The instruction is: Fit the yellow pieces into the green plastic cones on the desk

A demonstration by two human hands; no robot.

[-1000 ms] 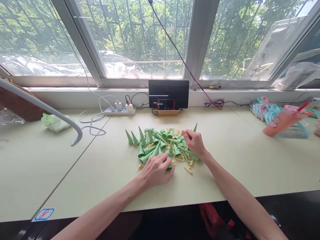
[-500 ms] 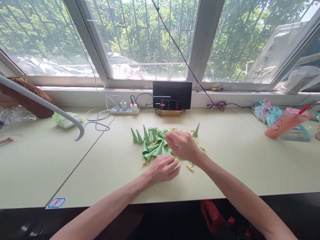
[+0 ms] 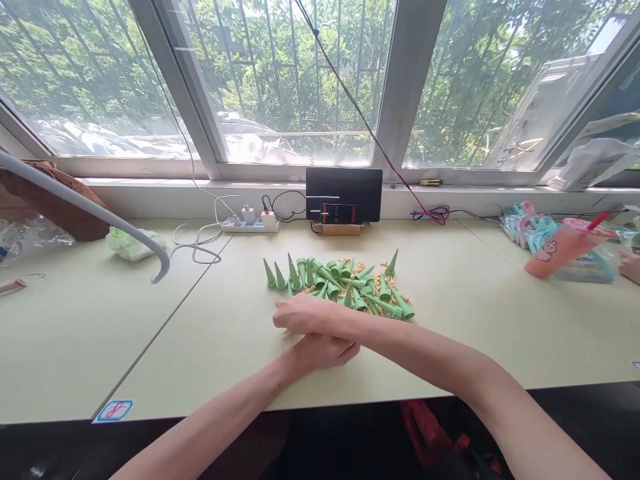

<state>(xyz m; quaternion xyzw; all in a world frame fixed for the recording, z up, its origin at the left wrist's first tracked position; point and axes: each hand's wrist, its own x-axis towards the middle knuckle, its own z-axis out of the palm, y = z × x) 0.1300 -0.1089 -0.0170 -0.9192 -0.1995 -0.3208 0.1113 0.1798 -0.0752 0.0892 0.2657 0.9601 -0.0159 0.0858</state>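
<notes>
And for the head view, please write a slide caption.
Right forearm across left hand, beside a pile of green cones and small yellow pieces.

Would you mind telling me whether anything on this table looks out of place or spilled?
Nothing looks plainly spilled or damaged. The green cones are jumbled, a few upright, among small yellow pieces. The pink cup appears tilted, though lens distortion may explain that.

Worktop [image 3: 200, 363]: plain pale yellow-green, dark seam. Tapered plastic cones [image 3: 359, 300]: solid light green. Small plastic pegs [image 3: 393, 282]: straw yellow. Back edge: glossy black flat screen [image 3: 350, 184], white power strip [image 3: 250, 227]. Toward right edge: coral-pink cup [image 3: 563, 252], cartoon print, red straw [image 3: 597, 221]. Front edge, left: white sticker [image 3: 115, 411], blue border, red mark.
</notes>
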